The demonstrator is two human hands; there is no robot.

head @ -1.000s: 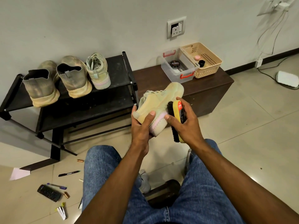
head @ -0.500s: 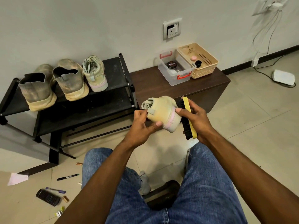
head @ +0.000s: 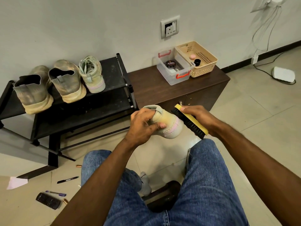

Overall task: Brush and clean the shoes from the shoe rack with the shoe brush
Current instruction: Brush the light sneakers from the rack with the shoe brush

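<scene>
Your left hand (head: 143, 124) grips a pale sneaker (head: 167, 123) at its heel end, fingers curled over the top and the thumb pressed flat against its side. The sneaker is held in the air above your knees, its pale sole with a pink stripe turned toward your right. Your right hand (head: 199, 117) is wrapped around the shoe brush (head: 189, 122), fingers curled over its yellow back, one fingertip near the far end. The black bristles lie against the sneaker's sole edge, and the brush slants from upper left to lower right. Both forearms reach forward from the bottom of the view, crossing over your thighs in blue jeans (head: 203, 185).

To your left stands a black shoe rack (head: 114, 88). Its top shelf carries three shoes: two dusty grey slip-ons (head: 65, 79) with heels facing you, and the matching pale sneaker (head: 92, 74) just beside them. Right of the rack sits a dark wooden cabinet (head: 162, 88). On it a clear plastic box (head: 174, 67) with red handles holds a round polish tin (head: 170, 64), touching a beige basket (head: 200, 61). Pens (head: 67, 179) and a small dark remote-like object (head: 48, 200) lie on the tiled floor at lower left.
</scene>
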